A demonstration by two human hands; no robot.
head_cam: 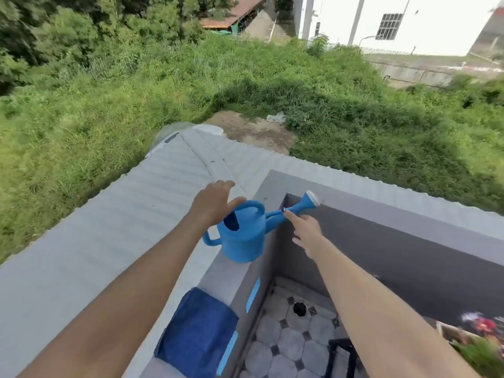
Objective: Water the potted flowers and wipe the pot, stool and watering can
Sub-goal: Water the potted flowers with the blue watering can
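A blue watering can [245,236] stands upright on top of the grey balcony wall [218,279], its spout and white rose pointing right over the corner. My left hand [214,203] hovers open just above and behind its top handle, thumb near the handle. My right hand [306,231] reaches to the spout, one fingertip touching it, the other fingers loose. A folded blue cloth [196,334] lies on the wall nearer me. The potted flowers [480,339] show at the bottom right, above a black stool [343,356] that is partly hidden by my right arm.
The balcony floor [283,339] has grey tiles and a round drain hole [300,309]. Beyond the wall lie a corrugated metal roof [152,192], then a drop to tall grass. Blue tape strips [253,294] mark the wall's inner face.
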